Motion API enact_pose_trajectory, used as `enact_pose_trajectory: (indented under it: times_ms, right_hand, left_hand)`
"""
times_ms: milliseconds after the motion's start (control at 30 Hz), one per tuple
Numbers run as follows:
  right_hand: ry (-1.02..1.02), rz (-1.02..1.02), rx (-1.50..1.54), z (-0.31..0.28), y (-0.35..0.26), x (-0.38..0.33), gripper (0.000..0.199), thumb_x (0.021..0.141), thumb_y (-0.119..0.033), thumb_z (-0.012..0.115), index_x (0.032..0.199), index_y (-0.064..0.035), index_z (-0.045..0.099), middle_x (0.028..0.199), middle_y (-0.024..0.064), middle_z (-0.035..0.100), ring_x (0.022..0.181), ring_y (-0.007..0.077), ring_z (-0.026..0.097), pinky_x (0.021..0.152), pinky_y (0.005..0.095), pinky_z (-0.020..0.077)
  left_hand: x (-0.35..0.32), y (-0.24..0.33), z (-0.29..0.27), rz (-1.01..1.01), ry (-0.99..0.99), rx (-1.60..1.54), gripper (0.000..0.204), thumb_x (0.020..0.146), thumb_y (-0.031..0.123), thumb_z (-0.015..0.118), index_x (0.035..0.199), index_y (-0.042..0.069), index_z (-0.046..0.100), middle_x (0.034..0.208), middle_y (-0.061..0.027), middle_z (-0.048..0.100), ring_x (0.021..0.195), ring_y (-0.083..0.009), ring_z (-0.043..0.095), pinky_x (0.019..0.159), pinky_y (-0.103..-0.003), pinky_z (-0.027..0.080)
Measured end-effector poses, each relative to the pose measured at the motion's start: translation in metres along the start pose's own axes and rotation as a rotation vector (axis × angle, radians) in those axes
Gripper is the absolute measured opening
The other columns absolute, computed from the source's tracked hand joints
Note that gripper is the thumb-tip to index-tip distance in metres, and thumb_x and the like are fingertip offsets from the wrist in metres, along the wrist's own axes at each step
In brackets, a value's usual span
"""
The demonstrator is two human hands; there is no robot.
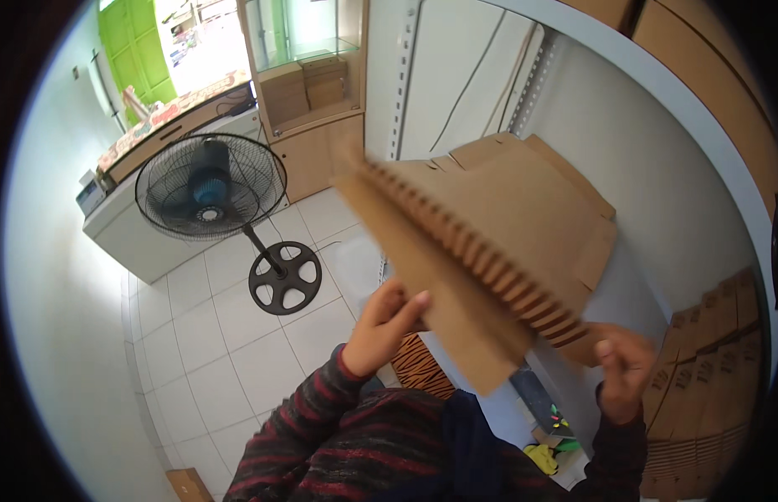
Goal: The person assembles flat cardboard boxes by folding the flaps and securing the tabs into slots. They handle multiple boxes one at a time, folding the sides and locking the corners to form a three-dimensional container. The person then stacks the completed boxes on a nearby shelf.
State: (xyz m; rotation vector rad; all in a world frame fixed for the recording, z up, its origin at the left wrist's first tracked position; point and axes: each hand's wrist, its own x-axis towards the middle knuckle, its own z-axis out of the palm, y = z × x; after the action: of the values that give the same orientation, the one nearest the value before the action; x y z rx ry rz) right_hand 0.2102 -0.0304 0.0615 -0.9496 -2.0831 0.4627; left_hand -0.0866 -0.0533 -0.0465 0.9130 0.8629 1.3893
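A brown cardboard piece (pixel 443 289), partly folded, is held tilted in front of me, with a row of evenly spaced slats or ridges along its upper side. Motion blurs it, so I cannot tell whether it is one sheet or several. My left hand (pixel 387 326) grips its lower left edge, thumb on top. At the lower right end my right hand (pixel 625 370) has its fingers curled at the cardboard's edge. Behind the held piece, a flat, unfolded cardboard box (pixel 535 205) with cut flaps lies on the pale table (pixel 627 276).
A black standing fan (pixel 209 188) is on the tiled floor (pixel 205 335) at left. Stacked cardboard boxes (pixel 707 376) stand at right. Near my body, a yellow item (pixel 541 458) and a tiger-striped cloth (pixel 421 366) show. A glass-fronted cabinet (pixel 309 75) stands at the back.
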Motion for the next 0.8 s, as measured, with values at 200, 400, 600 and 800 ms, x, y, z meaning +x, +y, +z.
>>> enact_pose_trajectory:
  times_ms: [200, 400, 600, 800]
  right_hand:
    - [-0.332, -0.212, -0.013, 0.052, -0.002, -0.014, 0.012, 0.079, -0.006, 0.066, 0.089, -0.0007, 0.070, 0.099, 0.0135, 0.072, 0.076, 0.0248, 0.070, 0.066, 0.0342, 0.0556]
    - [-0.443, -0.339, -0.076, 0.069, 0.008, -0.023, 0.013, 0.078, -0.011, 0.066, 0.087, -0.0019, 0.068, 0.099, 0.0122, 0.071, 0.076, 0.0238, 0.069, 0.069, 0.0334, 0.0552]
    - [-0.417, -0.449, -0.072, 0.078, 0.012, -0.027, 0.016, 0.075, -0.010, 0.070, 0.088, -0.0016, 0.068, 0.099, 0.0112, 0.071, 0.075, 0.0235, 0.069, 0.065, 0.0331, 0.0558]
    - [-0.430, -0.389, -0.048, 0.079, 0.017, -0.032, 0.019, 0.077, -0.014, 0.067, 0.091, -0.0009, 0.067, 0.102, 0.0131, 0.070, 0.082, 0.0247, 0.068, 0.074, 0.0350, 0.0551]
  left_hand:
    - [-0.026, -0.046, -0.036, -0.048, 0.540, -0.047, 0.048, 0.092, 0.004, 0.053, 0.137, 0.001, 0.037, 0.140, -0.0157, 0.043, 0.129, -0.0233, 0.044, 0.102, -0.039, 0.043]
    - [-0.044, 0.061, -0.003, 0.419, 0.065, 0.217, 0.071, 0.080, 0.034, 0.062, 0.137, -0.001, 0.038, 0.142, -0.0196, 0.042, 0.136, -0.0316, 0.039, 0.110, -0.042, 0.031]
    - [-0.074, 0.125, 0.051, 0.546, -0.842, -0.185, 0.074, 0.088, 0.067, 0.046, 0.131, 0.007, 0.048, 0.136, -0.0229, 0.041, 0.131, -0.0524, 0.032, 0.097, -0.059, 0.042]
    - [-0.061, 0.130, 0.077, 0.472, -1.041, -0.277, 0.069, 0.089, 0.065, 0.047, 0.127, 0.007, 0.049, 0.130, -0.0212, 0.042, 0.125, -0.0493, 0.033, 0.094, -0.056, 0.042]
